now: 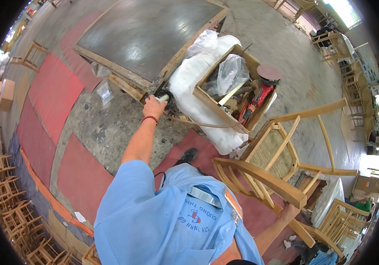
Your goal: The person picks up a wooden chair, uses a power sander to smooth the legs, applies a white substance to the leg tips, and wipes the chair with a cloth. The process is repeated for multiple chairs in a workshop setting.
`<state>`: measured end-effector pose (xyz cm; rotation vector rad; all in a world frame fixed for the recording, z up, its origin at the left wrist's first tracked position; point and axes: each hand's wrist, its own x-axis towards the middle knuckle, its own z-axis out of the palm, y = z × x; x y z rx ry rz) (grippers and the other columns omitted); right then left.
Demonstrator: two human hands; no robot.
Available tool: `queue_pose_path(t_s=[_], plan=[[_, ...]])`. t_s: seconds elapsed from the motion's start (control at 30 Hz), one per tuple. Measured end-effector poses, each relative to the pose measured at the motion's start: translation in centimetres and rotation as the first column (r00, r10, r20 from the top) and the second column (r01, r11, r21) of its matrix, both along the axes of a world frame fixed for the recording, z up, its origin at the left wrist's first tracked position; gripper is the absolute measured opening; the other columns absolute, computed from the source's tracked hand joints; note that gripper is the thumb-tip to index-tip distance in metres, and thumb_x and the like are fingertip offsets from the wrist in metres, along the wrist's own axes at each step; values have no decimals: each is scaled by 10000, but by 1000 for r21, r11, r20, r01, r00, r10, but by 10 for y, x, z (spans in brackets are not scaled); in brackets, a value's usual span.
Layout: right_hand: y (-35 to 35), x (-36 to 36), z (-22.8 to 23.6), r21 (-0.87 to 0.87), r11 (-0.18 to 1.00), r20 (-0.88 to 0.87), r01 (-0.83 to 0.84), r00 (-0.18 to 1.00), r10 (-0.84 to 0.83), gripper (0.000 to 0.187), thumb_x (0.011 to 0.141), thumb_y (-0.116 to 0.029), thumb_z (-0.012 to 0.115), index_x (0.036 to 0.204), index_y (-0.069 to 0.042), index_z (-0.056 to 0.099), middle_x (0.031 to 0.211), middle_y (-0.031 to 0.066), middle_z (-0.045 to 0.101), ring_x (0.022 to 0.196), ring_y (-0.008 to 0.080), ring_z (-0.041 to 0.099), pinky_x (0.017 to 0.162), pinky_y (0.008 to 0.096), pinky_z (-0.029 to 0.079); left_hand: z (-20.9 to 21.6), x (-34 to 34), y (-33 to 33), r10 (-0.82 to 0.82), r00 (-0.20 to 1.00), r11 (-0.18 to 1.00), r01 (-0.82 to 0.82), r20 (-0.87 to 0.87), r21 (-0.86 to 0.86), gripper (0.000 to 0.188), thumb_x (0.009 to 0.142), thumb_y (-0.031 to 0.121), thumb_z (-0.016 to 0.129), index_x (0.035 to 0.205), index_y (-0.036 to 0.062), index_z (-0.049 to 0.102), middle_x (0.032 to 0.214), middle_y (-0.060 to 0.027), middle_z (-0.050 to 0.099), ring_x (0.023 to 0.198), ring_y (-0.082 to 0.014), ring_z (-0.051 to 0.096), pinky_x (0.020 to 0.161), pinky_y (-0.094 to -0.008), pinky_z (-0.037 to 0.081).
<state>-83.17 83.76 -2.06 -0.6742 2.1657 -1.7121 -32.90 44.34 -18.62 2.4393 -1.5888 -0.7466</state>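
Observation:
My left hand, with a dark red bead bracelet at its wrist, is closed around a pale cylindrical piece beside a round black part. It is at the corner of a low, dark-topped table. What exactly the pale piece belongs to cannot be made out. On my right, a wooden chair with a woven seat is tilted over, its legs pointing up and to the right. My right hand is at the chair's frame, closed on the wood, with its fingers partly hidden.
A wooden box holds plastic bags and a red power sander, next to white padding. Red mats lie on the concrete floor. Stacked chair frames stand at left, more chairs along the right.

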Motion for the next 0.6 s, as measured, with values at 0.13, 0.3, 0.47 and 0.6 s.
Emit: queue_pose_path(t_s=[0.13, 0.3, 0.47, 0.6], plan=[[35, 5, 4, 114, 991, 111, 72, 990, -85, 392, 922, -139, 596, 1289, -16, 538, 1189, 118, 616, 772, 117, 609, 622, 245, 501, -3, 3, 6, 0, 1000, 990, -3, -26, -139, 729, 788, 467, 711, 1320, 42, 450, 1283, -221, 497, 1123, -366, 567, 921, -434, 483], [104, 12, -21, 216, 970, 150, 108, 978, -143, 368, 934, -123, 570, 1283, -9, 539, 1143, 111, 634, 708, 114, 604, 585, 237, 488, -4, 13, 25, 2, 1000, 988, -5, -20, -155, 769, 788, 437, 713, 1359, 22, 406, 1310, -232, 483, 1136, -368, 558, 951, -433, 467], [179, 10, -63, 357, 933, 288, 42, 945, -153, 454, 898, -179, 612, 1307, -5, 516, 1092, 97, 650, 682, 142, 618, 564, 253, 488, 8, 3, 42, -8, 1000, 990, 6, -20, -140, 868, 741, 474, 748, 1393, 48, 366, 1309, -236, 482, 1133, -376, 559, 948, -436, 469], [228, 29, -91, 623, 782, 359, -30, 899, -251, 459, 870, -167, 601, 1299, -23, 525, 1039, 105, 657, 674, 171, 627, 559, 281, 496, -3, -17, 26, 46, 999, 989, -44, 10, -140, 921, 718, 501, 761, 1438, 138, 315, 1303, -225, 478, 1109, -384, 569, 923, -456, 482]])
